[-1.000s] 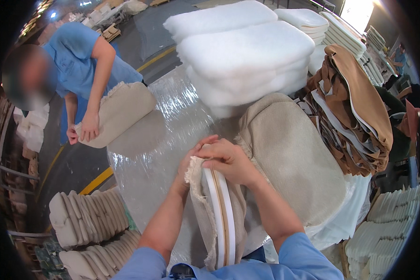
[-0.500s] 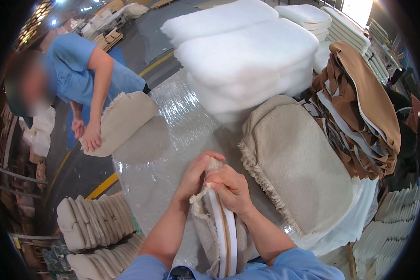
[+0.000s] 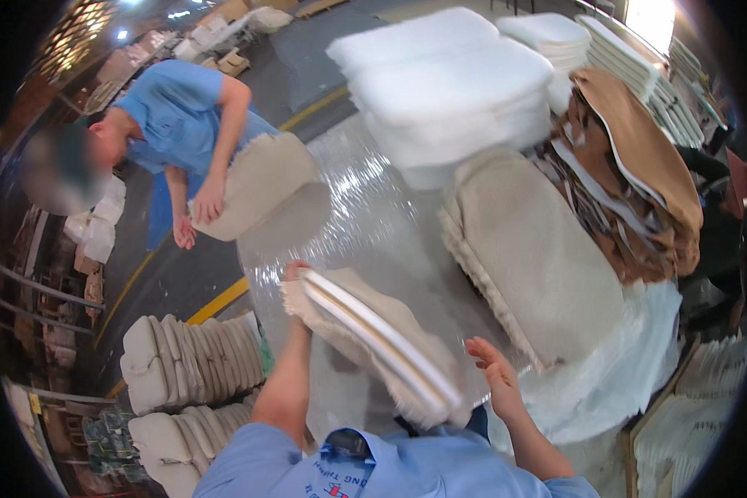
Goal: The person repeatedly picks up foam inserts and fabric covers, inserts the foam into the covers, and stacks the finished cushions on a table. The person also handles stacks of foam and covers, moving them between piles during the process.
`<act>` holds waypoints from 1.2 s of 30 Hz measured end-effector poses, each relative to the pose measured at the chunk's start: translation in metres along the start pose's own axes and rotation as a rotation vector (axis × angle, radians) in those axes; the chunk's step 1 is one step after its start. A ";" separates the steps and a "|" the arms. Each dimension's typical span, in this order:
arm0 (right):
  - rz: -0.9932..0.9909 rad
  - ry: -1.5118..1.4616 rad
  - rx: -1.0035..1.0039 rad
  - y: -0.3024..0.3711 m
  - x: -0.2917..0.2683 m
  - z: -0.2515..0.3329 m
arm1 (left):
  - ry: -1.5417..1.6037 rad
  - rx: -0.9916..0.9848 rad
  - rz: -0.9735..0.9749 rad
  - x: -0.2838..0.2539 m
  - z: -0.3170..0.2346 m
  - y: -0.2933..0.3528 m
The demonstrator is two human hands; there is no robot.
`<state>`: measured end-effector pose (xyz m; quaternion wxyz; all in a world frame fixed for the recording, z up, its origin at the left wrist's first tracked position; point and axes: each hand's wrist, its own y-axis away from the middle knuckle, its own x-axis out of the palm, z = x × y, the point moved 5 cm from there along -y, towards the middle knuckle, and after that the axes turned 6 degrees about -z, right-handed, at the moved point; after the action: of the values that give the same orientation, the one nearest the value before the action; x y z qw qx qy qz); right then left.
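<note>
A beige fabric-covered cushion [image 3: 349, 319] stands on its edge before me, tilted. Its open side shows white padding around a tan core, with frayed fabric along both sides. My left hand [image 3: 296, 270] grips the far end, its fingers partly hidden behind the fabric. My right hand [image 3: 496, 378] is off the cushion, to the right of its near end, with fingers apart and nothing in them. Beyond it lies a stack of beige fabric covers [image 3: 539, 249] with a fringed left edge.
The table [image 3: 357, 207] is wrapped in shiny plastic film. White padding sheets [image 3: 456, 91] are piled at the back, brown fabric pieces [image 3: 647, 174] at the right. Across the left corner a co-worker [image 3: 183, 108] handles another beige cushion [image 3: 261, 187]. Finished-looking cushions [image 3: 191, 365] stand stacked at lower left.
My right hand has let go of the cushion's far end and moved right and nearer. The cushion has swung, its far end now further left in my left hand. The view has shifted.
</note>
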<state>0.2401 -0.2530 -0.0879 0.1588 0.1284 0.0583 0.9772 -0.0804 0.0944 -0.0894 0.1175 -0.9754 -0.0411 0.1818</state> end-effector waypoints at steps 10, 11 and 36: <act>-0.387 -0.206 -0.199 -0.071 0.000 0.001 | 0.632 -0.632 -0.090 -0.131 -0.012 0.212; -0.369 -0.230 -0.191 -0.088 0.011 0.009 | 0.738 -0.711 -0.100 -0.139 -0.015 0.243; -0.485 -0.271 0.026 -0.130 0.094 0.000 | 0.183 -0.122 0.462 0.129 -0.155 0.110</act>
<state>0.1928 -0.0996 -0.0861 0.3927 0.2425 0.0782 0.8837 0.1001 -0.0297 -0.0202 0.0173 -0.9766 0.1826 0.1120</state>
